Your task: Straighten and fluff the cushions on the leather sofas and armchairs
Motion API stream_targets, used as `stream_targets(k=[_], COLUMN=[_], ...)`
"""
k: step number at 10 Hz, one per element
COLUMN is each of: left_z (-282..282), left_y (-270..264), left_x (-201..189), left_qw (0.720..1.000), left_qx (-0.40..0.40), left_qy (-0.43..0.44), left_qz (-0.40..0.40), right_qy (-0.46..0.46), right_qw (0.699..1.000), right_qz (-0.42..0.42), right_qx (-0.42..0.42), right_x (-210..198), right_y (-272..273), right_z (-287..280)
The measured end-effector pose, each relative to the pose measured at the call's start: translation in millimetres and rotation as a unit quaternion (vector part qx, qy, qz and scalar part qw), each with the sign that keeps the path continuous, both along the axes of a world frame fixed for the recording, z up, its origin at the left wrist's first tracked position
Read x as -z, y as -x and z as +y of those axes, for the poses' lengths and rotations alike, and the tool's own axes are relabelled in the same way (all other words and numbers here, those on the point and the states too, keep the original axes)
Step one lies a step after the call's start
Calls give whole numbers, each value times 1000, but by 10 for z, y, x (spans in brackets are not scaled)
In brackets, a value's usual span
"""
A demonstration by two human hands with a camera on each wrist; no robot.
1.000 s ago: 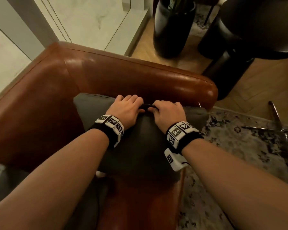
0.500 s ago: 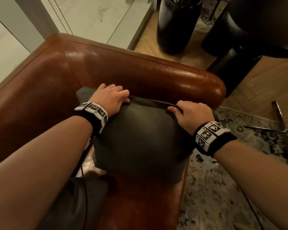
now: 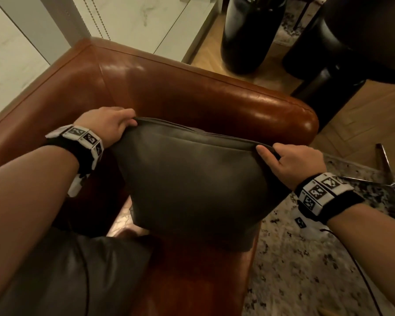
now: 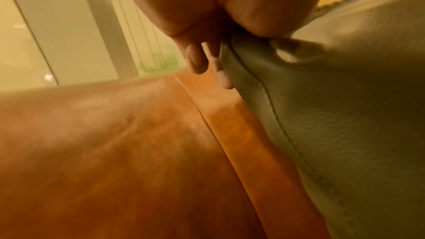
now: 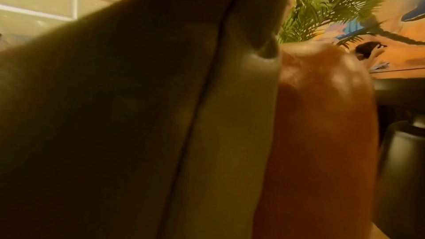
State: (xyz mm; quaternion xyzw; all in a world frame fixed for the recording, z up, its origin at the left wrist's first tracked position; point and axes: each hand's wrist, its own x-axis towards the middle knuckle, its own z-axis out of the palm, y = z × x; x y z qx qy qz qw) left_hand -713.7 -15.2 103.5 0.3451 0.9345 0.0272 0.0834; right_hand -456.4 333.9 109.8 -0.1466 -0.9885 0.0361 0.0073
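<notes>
A dark grey-green leather cushion [image 3: 192, 179] stands upright on the seat of a brown leather armchair [image 3: 192, 87], in front of its backrest. My left hand [image 3: 110, 125] grips the cushion's top left corner, fingers curled behind the seam. At the top right corner my right hand [image 3: 287, 159] pinches the edge, thumb on the front face. In the left wrist view the left fingers [image 4: 195, 61] lie behind the cushion [image 4: 333, 115]. The right wrist view shows the cushion [image 5: 138, 115] close up against the armchair [image 5: 322, 115]; the right hand's fingers are hidden there.
A tall black planter [image 3: 251, 33] and a dark round table base [image 3: 328, 87] stand on the wood floor behind the chair. A speckled rug [image 3: 306, 258] lies to the right, with chrome chair legs [image 3: 385, 172] on it. A pale wall and blind cord [image 3: 96, 17] are at the back left.
Both hands slid apart from the middle of the cushion's top edge to its two corners. The cushion has been pulled upright and its top edge stretched wide.
</notes>
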Motion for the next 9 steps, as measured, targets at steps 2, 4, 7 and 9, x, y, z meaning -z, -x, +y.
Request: stream_targets(k=[2,4,7,9], left_z=[194,566,95,-623], left_y=[6,-773,-543,-1488], left_x=[-44,143,229,-372], left_qw=[997,992,990,984], left_qx=[-76,73,-114,-178], left_qy=[-14,-51,76,-25], left_qz=[21,94,34,5], right_qy=[-14,51,-54,41], right_qw=[999,994,992,998], right_qz=[-34,65,-117,-41], right_qx=[39,-74,8,21], right_x=[108,27,224,-118], right_y=[116,252,-49,-446], right_z=[-6,-621,-209,-364])
